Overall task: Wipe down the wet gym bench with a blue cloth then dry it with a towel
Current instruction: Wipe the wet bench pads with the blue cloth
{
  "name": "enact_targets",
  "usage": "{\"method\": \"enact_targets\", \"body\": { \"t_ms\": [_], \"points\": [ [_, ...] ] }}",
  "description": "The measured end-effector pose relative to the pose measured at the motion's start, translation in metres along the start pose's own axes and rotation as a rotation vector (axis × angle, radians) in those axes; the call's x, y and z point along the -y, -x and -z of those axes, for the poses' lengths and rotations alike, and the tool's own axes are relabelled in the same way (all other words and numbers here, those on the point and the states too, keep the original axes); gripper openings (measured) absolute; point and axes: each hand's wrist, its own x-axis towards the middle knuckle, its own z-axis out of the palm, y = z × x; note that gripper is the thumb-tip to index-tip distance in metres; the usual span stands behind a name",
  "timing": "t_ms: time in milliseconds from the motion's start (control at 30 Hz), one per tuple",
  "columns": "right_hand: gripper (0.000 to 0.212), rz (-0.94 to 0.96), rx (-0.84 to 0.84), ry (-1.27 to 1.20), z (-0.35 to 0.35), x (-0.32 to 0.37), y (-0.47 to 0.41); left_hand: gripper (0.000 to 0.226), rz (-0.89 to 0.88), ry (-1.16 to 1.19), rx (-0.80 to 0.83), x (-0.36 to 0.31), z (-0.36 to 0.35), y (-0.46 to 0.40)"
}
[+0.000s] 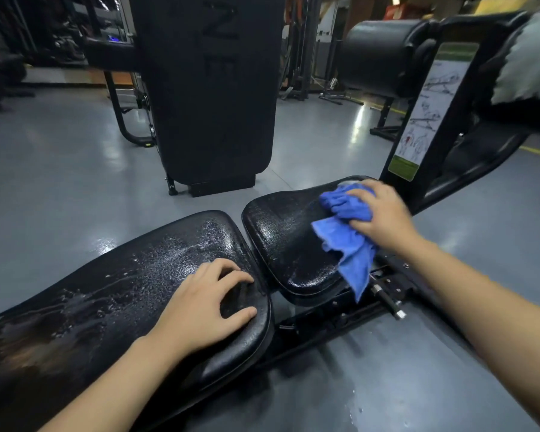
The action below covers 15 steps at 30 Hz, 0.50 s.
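Blue cloth [346, 232] is under my right hand [384, 216] on the small seat pad [281, 244] of the bench, bunched up w/ one tail hanging off the near-right edge over the frame. Right hand lies over the cloth, fingers bent over the bunched part, pressing it down onto the pad's far-right corner. Left hand [206, 310] holds nothing; fingers spread and bent, braced on the end of the long back pad [106, 304], fingertips near the gap btwn the 2 pads. Seat pad looks wet & glossy, back pad has beads and streaks of water all along it, so I judge the wipe is barely begun. To do it well: flatten the cloth so more of it touches, pull in long overlapping strokes from far edge toward me, push water off the side not into the gap, then move my left hand off so I can do the big pad. The adjust pin [387, 299] and bolts on the frame sit right below the hanging tail, could snag it. White towel [530, 60], I think, is draped on the machine top right, well apart, for drying after. Instruction placard [427, 110] stands just behind the seat pad; a tall black pad [212, 88] stands beyond. Floor [387, 385] by the frame looks wet too, slip risk.
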Motion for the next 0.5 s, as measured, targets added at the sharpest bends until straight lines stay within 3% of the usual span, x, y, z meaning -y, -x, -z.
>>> {"method": "enact_targets", "body": {
  "t_ms": [233,400,500],
  "points": [
    [0.056,-0.281,0.077,0.006,0.005,-0.037,-0.062,0.051,0.007,-0.024,-0.013,0.001,-0.001,-0.011],
    [0.054,-0.147,0.072,0.136,0.0,-0.019,-0.042,0.052,-0.002,-0.031,-0.014,0.002,0.001,-0.008],
    [0.065,0.005,0.061,0.101,-0.006,0.011,-0.007,0.053,0.005,-0.031,0.008,0.003,0.002,-0.008]
  ]
}}
